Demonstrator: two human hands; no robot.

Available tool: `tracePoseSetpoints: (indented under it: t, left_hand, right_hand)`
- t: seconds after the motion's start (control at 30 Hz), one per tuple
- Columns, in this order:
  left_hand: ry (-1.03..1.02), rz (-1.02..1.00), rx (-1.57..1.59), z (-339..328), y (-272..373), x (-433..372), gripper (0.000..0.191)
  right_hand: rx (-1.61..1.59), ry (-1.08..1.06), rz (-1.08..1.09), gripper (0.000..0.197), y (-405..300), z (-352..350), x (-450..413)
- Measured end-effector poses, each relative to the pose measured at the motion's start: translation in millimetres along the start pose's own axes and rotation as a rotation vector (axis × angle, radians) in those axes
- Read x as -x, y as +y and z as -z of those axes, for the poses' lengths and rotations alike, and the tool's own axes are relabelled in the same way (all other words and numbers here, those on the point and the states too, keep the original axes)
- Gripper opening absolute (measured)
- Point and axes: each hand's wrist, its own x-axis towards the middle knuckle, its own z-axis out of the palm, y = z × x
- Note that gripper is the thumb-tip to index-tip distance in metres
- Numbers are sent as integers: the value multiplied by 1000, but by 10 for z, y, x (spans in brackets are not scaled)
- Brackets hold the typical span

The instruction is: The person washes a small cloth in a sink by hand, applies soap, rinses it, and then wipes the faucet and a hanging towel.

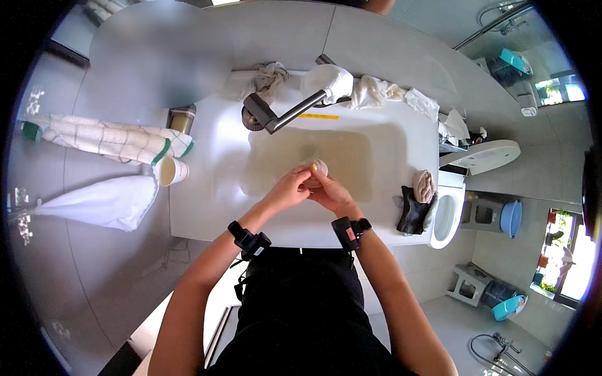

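Note:
Over the cloudy water point(348, 160) in the white sink point(225, 188), both my hands meet around a small beige wadded cloth point(322, 165). My left hand point(292, 186) grips it from the left, with the fingertips pressed together. From the right my right hand point(332, 191) holds it, thumb laid on top; a small yellow spot shows by the thumb tip. My fingers cover much of the cloth, so its exact kind cannot be told. Just beyond the hands stands a dark metal faucet point(299, 112) with a bent arm, and a white cloth point(329, 81) rests by it.
Along the back ledge lie a grey-brown cloth point(269, 81), a cream cloth point(376, 91) and a white cloth point(422, 103). Rolled beige point(423, 186) and black cloths point(413, 211) sit on the right rim. A paper cup point(173, 171) stands left, near hanging towels point(108, 141). A toilet point(447, 216) is at right.

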Motion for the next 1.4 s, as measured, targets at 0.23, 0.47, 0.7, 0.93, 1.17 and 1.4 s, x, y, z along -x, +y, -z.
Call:
tracePoseSetpoints:
  t: [0.23, 0.47, 0.7, 0.93, 1.17, 1.4]
  left_hand:
    - [-127, 129, -135, 469, 231, 6, 44]
    - [-237, -525, -1011, 444, 239, -29, 64]
    - [-104, -783, -859, 488, 141, -325, 55]
    - [-119, -799, -813, 521, 99, -390, 37]
    - [-97, -691, -1012, 472, 138, -398, 14]
    - [-182, -669, -935, 487, 109, -355, 10]
  right_hand:
    - [240, 73, 7, 32, -176, 117, 135]
    - [400, 58, -195, 12, -315, -114, 88]
    - [474, -37, -280, 19, -498, -573, 178]
    - [518, -120, -324, 23, -561, -642, 116]
    - [714, -47, -336, 25, -611, -713, 97]
    - [841, 7, -386, 26, -516, -716, 46]
